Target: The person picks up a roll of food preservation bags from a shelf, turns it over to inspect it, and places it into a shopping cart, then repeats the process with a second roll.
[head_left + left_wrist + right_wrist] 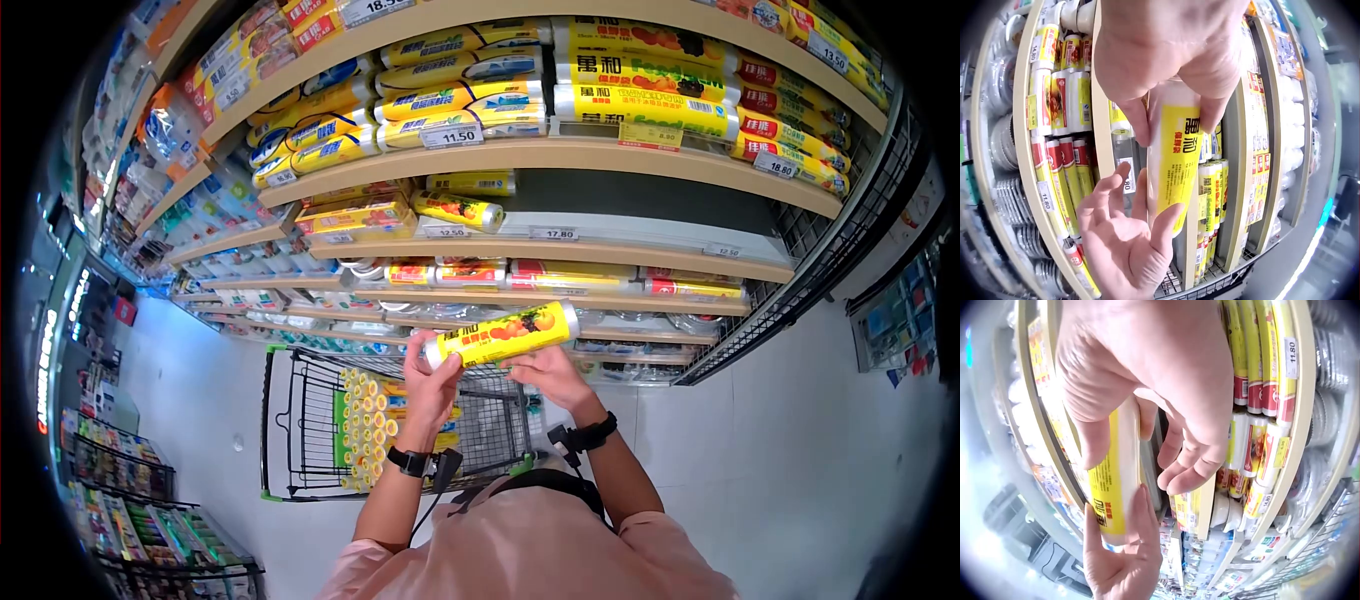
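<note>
A yellow-labelled roll [510, 334] with fruit pictures lies slightly tilted across both hands in the head view. The left hand [432, 385] grips its left end, thumb in front. From the right, the right hand [555, 377] holds the roll at its lower side. In the left wrist view the left hand [1169, 47] pinches one end of the roll [1175, 156], and the right hand [1125, 250] has its thumb against the other part. The right wrist view has the right hand [1147, 369] with thumb and forefinger around the roll [1107, 481], other fingers bent beside it.
Beyond the hands stand curved shelves [560, 158] of yellow rolls and boxes with price tags. A wire shopping cart [290, 425] holding many upright-facing rolls [368, 430] is below, left of the body. Pale floor [740, 450] extends on the right.
</note>
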### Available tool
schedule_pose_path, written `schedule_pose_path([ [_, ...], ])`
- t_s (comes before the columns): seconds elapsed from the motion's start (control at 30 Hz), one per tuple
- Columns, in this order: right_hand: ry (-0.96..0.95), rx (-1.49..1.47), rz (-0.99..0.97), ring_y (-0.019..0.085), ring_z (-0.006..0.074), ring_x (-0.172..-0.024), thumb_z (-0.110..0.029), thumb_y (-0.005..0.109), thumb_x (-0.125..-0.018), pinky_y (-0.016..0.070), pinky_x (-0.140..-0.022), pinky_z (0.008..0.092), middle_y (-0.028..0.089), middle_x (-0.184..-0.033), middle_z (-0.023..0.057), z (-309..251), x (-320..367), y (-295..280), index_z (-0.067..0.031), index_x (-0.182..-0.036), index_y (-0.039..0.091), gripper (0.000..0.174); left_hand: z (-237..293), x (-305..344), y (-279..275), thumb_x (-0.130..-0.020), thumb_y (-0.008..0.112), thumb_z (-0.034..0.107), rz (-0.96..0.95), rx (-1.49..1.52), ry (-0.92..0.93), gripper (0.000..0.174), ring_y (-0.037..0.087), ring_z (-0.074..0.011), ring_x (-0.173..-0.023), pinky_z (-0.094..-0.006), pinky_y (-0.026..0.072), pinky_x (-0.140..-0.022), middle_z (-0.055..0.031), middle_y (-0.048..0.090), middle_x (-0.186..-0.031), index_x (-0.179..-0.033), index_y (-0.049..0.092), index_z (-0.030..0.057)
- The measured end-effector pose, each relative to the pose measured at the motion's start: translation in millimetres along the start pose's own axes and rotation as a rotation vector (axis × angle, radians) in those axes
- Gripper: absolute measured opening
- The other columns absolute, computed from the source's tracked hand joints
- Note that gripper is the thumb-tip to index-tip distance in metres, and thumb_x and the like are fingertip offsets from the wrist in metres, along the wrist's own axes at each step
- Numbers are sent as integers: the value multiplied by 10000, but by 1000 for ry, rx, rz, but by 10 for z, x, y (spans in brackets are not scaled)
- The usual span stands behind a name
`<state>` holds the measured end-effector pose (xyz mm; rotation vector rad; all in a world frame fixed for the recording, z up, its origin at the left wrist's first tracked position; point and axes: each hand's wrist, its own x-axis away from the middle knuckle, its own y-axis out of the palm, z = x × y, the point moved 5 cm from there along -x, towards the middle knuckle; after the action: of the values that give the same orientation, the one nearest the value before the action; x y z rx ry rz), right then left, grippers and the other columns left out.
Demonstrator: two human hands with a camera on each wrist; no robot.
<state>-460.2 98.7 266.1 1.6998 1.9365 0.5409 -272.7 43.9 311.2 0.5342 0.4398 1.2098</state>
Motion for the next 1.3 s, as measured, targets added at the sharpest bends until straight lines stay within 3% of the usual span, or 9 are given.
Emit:
schedule_pose_path([
  [0.17,-42,-261,-39,599,197,-1070,-20,652,-929,538,-893,365,584,-1271,87,182,-22,87,-41,-1350,488,452,24,51,92,-769,698,-162,-152,39,32,620,612,-238,-1118,-343,543,-926,-171,555,-1314,-1268,441,102],
  [0.33,-65,-257,-70,626,208,-1003,14,665,-904,536,-884,345,628,-1203,100,237,-11,77,-54,-1416,426,570,22,75,-14,-754,711,-166,-122,-42,-57,750,603,-231,-1116,-338,536,-930,-143,556,-1267,-1373,393,111],
  [0.57,-32,-127,-69,615,196,-1076,119,722,-791,537,-915,312,550,-1292,89,14,62,175,-76,-1401,441,699,48,112,-26,-888,697,29,-102,-1,-140,567,598,-184,-1083,-290,537,-853,-94,550,-1270,-1381,423,86],
  [0.7,-6,-175,-118,599,193,-1108,120,726,-788,538,-923,319,549,-1293,84,107,41,197,-76,-1374,458,674,55,146,-100,-879,686,-5,-85,-8,-79,474,599,-145,-1067,-236,532,-808,-85,548,-1292,-1313,506,54],
  [0.8,56,-157,-125,584,190,-1142,112,730,-789,538,-927,318,550,-1292,73,330,37,174,-79,-1369,458,669,59,215,-180,-850,695,-49,-85,-40,-20,498,599,-150,-1077,-241,538,-818,-89,548,-1299,-1299,511,60],
  [0.97,123,-43,-128,547,190,-1208,97,730,-794,530,-952,321,549,-1288,53,526,2,363,-89,-1398,443,694,66,315,-413,-795,736,-81,-80,-19,-18,534,562,-198,-1170,-331,484,-1002,-124,545,-1312,-1263,518,57],
  [1.07,115,48,-121,575,205,-1162,45,744,-790,543,-928,337,558,-1300,79,606,-14,515,-94,-1450,393,760,144,352,-521,-791,741,-78,-100,-31,-57,535,568,-196,-1163,-328,488,-998,-127,551,-1315,-1259,516,51],
  [1.13,102,230,-115,635,233,-1062,35,724,-797,565,-880,357,584,-1275,122,604,-29,609,-100,-1483,346,795,198,328,-642,-796,748,-64,-128,-39,-80,528,593,-191,-1130,-306,506,-958,-129,575,-1291,-1257,515,43],
  [1.3,59,44,-73,574,215,-1168,-136,847,-748,545,-946,345,504,-1375,103,808,-83,1021,-115,-1520,307,942,405,331,-1061,-911,671,43,-112,-28,-242,430,658,-196,-1043,-298,605,-809,-117,603,-1248,-1308,506,45],
])
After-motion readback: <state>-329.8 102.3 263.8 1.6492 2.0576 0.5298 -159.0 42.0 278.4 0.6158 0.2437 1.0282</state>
